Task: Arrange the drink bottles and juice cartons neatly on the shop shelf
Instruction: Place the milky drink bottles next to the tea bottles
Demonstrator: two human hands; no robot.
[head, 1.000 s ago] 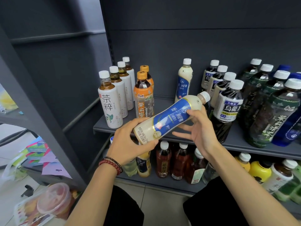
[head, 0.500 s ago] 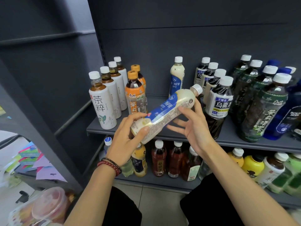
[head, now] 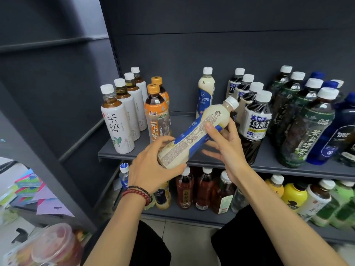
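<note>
A cream milk-tea bottle with a blue label and white cap lies tilted in front of the grey shelf, cap up and to the right. My left hand grips its base. My right hand holds its upper half, thumb on the printed label. A matching cream bottle stands upright at the back of the shelf. White tea bottles and orange-capped bottles stand in rows on the left, dark oolong bottles just right of the held bottle.
Green-label tea bottles and blue bottles fill the shelf's right end. The lower shelf carries red-brown, yellow and green bottles. A grey upright post stands at left; a plastic lidded tub sits at bottom left.
The bottle has been rotated in my hands: its blue front label has turned away and the printed back label faces me. My right thumb has come onto the label.
</note>
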